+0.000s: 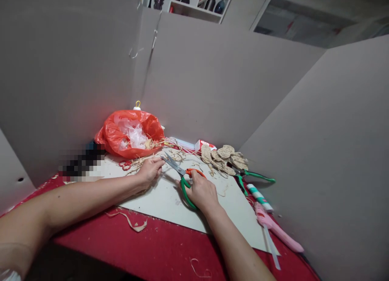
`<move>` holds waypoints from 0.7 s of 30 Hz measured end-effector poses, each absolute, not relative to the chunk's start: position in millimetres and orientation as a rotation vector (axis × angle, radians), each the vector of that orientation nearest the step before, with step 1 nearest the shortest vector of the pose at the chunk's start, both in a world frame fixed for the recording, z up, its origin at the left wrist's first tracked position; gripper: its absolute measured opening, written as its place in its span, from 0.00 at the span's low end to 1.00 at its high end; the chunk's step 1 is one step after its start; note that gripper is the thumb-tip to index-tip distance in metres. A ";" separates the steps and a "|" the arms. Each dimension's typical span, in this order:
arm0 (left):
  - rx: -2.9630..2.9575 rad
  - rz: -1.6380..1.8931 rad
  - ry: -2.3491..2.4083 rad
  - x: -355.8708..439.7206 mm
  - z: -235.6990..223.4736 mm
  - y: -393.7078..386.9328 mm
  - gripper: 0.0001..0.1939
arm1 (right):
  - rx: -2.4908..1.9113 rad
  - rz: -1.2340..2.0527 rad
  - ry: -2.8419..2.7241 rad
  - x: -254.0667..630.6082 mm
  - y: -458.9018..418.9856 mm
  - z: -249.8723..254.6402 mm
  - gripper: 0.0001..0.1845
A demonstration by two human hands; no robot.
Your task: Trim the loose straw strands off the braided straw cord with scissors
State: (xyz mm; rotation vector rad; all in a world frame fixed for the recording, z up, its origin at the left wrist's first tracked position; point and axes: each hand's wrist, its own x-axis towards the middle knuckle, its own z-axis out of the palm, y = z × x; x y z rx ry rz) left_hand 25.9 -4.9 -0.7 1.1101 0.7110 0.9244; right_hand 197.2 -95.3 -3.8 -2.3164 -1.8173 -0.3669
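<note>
My right hand (203, 190) grips a pair of scissors (175, 166) with one green and one orange handle loop. The blades are parted and point up and left, their tips close to the fingers of my left hand (151, 171). My left hand is closed in a pinch on what looks like a thin straw strand, mostly hidden by the fingers. Pale straw fibres show beneath that hand. Loose straw strands (176, 155) lie behind both hands on a white board (188, 214). To the right sits a heap of coiled, woven straw pieces (225, 152).
A red plastic bag (111, 131) holding clear plastic and straw stands at the back left. Green-handled pliers (258, 175), a green-and-white roll (259, 198) and a pink glue gun (278, 228) line the right edge. Grey partitions (194, 70) enclose the red-covered table (158, 248).
</note>
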 end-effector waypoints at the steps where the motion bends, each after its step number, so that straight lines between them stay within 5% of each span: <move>1: 1.124 0.931 0.694 26.0 -1.8 -4.6 0.09 | -2.328 -0.366 -1.812 197.5 -95.3 -3.8 0.21; 21: 1.123 0.919 0.690 24.4 -1.3 -5.4 0.13 | -2.348 -0.417 -1.795 198.3 -93.9 -5.3 0.27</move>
